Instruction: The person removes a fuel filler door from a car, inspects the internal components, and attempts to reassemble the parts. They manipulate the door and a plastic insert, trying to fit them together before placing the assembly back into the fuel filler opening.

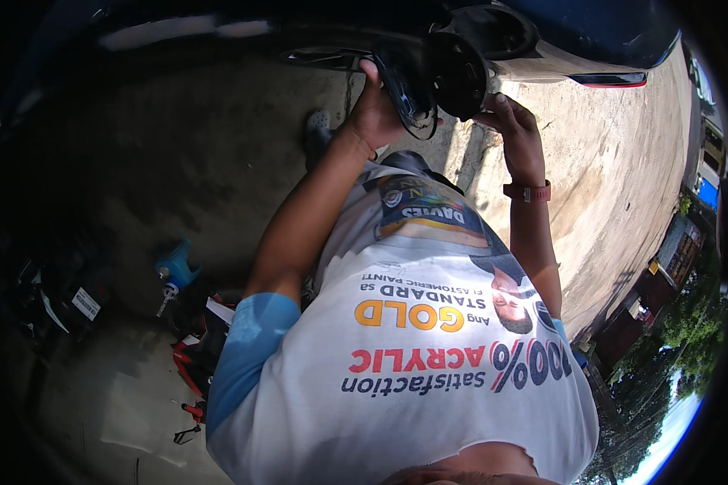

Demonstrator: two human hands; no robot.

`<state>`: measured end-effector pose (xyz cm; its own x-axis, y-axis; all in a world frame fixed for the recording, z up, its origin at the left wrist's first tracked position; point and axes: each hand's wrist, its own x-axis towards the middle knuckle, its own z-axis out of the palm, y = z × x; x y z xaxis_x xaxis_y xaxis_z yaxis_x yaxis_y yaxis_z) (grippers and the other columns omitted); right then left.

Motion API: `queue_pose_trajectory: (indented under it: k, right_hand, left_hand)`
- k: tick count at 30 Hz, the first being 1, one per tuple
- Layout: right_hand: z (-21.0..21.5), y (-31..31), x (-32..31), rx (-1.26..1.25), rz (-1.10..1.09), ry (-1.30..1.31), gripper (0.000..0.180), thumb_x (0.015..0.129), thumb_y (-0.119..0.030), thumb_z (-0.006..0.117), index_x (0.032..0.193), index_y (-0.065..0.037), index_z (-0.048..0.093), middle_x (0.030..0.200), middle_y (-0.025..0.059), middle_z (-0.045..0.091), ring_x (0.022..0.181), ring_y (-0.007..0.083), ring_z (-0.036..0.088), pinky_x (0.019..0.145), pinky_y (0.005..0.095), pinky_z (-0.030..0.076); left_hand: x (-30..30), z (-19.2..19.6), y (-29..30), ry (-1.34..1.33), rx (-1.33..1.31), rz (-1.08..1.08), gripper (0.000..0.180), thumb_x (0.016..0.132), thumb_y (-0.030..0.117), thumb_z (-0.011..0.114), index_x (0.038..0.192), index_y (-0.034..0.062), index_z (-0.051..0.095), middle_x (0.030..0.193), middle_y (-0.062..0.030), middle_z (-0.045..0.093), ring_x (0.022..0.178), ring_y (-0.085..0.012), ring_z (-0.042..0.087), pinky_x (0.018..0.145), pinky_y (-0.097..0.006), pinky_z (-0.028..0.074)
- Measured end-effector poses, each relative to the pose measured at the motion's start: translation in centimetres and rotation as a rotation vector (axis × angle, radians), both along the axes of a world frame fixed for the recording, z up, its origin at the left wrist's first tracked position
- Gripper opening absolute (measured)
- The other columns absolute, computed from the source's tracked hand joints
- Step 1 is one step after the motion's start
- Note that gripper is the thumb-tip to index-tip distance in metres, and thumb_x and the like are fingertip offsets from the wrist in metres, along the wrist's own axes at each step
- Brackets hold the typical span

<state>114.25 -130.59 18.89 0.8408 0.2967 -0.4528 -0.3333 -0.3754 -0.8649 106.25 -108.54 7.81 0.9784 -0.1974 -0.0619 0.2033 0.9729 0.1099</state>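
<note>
At the top of the head view, my left hand (378,113) is closed on a glossy black oval piece (408,93) with a thin, clear-looking rim. Its thumb points up along the near side. Just to the right hangs a rounded black cup-like part (455,77), whose lower right edge is pinched between the thumb and fingers of my right hand (510,121). The two pieces are close together, and I cannot tell whether they touch. Right behind them, the dark glossy vehicle body (590,36) has a round dark recess (493,32).
A red strip (611,81) runs along the vehicle's lower edge. On the concrete floor (615,162), a blue power drill (178,267) lies at left, near a red-and-black bag (192,364) and a red-handled tool (192,411). A dark object with a white label (86,302) stands far left.
</note>
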Motion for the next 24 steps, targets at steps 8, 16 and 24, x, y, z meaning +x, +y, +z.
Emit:
queue_pose_trajectory:
  k: [8, 16, 24]
  right_hand:
    - [-0.4, 0.3, -0.2, 0.057, -0.014, 0.010, 0.040, 0.107, -0.034, 0.058, 0.118, 0.002, 0.071, 0.111, 0.0138, 0.076, 0.104, 0.0249, 0.074, 0.104, 0.0403, 0.049]
    - [-0.2, 0.4, -0.4, 0.143, 0.024, -0.002, 0.042, 0.106, -0.036, 0.059, 0.118, 0.002, 0.071, 0.112, 0.0137, 0.076, 0.104, 0.0251, 0.074, 0.102, 0.0380, 0.049]
    - [-1.7, -0.3, -0.3, 0.222, 0.042, -0.017, 0.041, 0.107, -0.030, 0.058, 0.118, 0.007, 0.071, 0.110, 0.0138, 0.075, 0.099, 0.0229, 0.074, 0.091, 0.0323, 0.055]
  left_hand:
    - [1.1, 0.8, 0.2, 0.049, 0.140, -0.070, 0.109, 0.075, 0.087, 0.055, 0.153, 0.0126, 0.044, 0.149, -0.0129, 0.054, 0.133, -0.0334, 0.056, 0.101, -0.064, 0.051]
    - [1.6, 2.1, -0.3, 0.129, 0.234, -0.099, 0.112, 0.074, 0.090, 0.053, 0.151, 0.0092, 0.045, 0.145, -0.0144, 0.057, 0.131, -0.0331, 0.057, 0.101, -0.061, 0.052]
    - [1.9, 3.6, -0.5, 0.197, 0.303, -0.114, 0.108, 0.075, 0.091, 0.052, 0.144, 0.0083, 0.052, 0.135, -0.0148, 0.063, 0.125, -0.0334, 0.061, 0.097, -0.058, 0.054]
